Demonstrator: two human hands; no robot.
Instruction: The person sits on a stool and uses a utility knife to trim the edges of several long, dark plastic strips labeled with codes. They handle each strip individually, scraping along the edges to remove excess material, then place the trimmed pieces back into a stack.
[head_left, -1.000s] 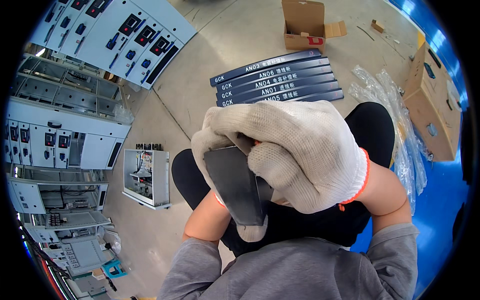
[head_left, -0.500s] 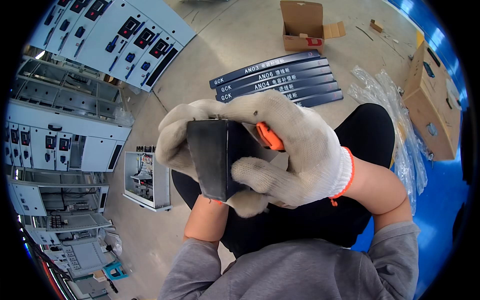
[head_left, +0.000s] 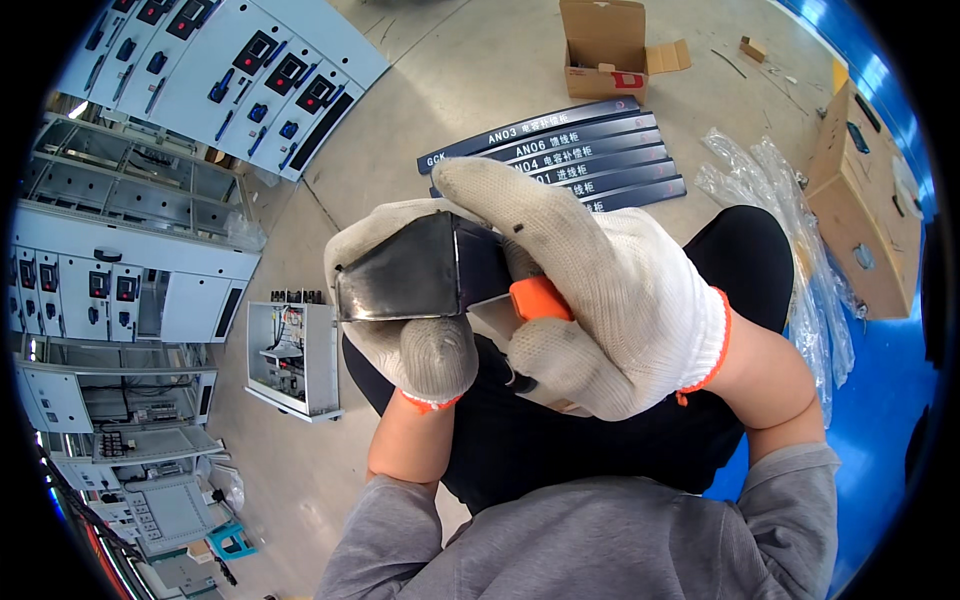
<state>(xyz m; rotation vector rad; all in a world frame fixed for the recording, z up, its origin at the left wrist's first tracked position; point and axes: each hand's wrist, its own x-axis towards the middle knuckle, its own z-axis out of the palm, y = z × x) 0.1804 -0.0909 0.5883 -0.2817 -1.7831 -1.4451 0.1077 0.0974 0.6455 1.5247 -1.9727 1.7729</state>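
Observation:
Both my hands wear off-white knit gloves with orange cuffs, held together above my lap. My left hand is closed round a dark, box-like piece with a trapezoid end face. Its thumb presses under the lower edge, and the other fingers are behind it. In my right hand is a tool with an orange part, held between thumb and fingers. Its index finger stretches over the dark piece's top right. The rest of the tool is mostly hidden by the glove, so its kind is unclear.
Several dark blue label strips lie fanned on the floor ahead. Behind them stands an open cardboard box. Clear plastic wrap and a wooden box are at right. Grey electrical cabinets and an open metal enclosure stand left.
The dark piece has tilted, so its end face now lies wider and lower to the left. My left thumb has come under it. My right hand has shifted slightly right, its index finger lifted.

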